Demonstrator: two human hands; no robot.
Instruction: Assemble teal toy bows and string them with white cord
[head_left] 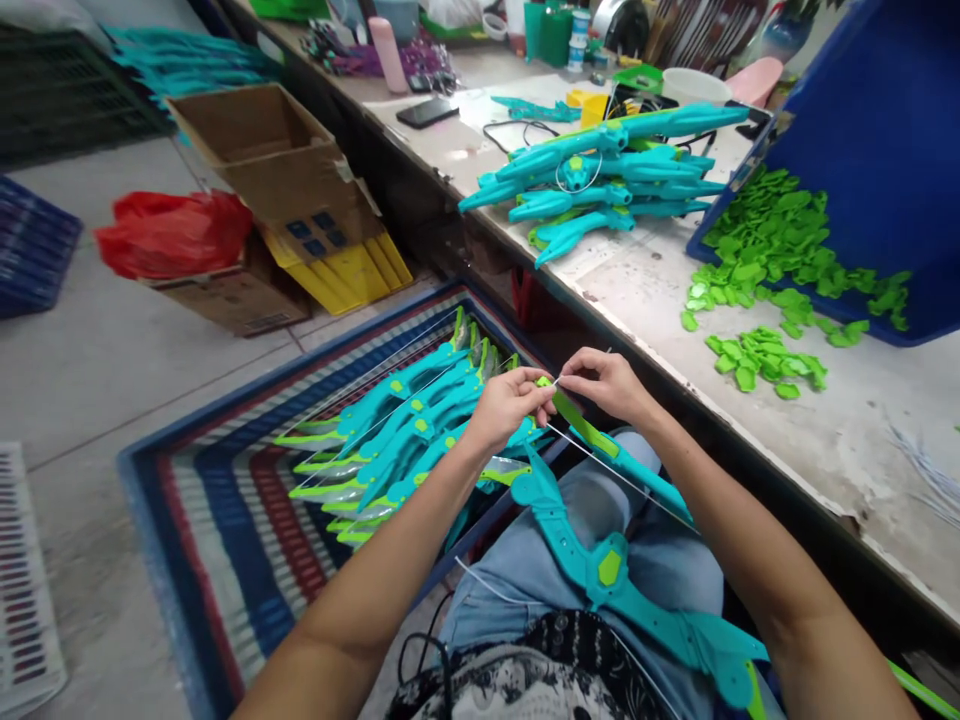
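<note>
My left hand (511,408) is closed on the lime-green tip (574,415) of a teal toy bow (651,482). Just to the right of it, my right hand (606,384) pinches the end of a white string (559,381) at that tip. A white cord also runs down along the bow's limb, which passes under my right forearm. Across my lap lies another teal bow (574,545) with a green hexagonal piece at its middle. Left of my hands, several similar bows (420,425) with green ends are stacked in a large crate with striped walls (247,480).
On the workbench (645,310) rest a pile of teal bow parts (600,185), a phone (427,113) and loose green pieces (769,358) spilling from a tipped blue bin (877,150). Cardboard boxes (277,170), a red bag (176,232) and a yellow crate (356,275) stand on the floor.
</note>
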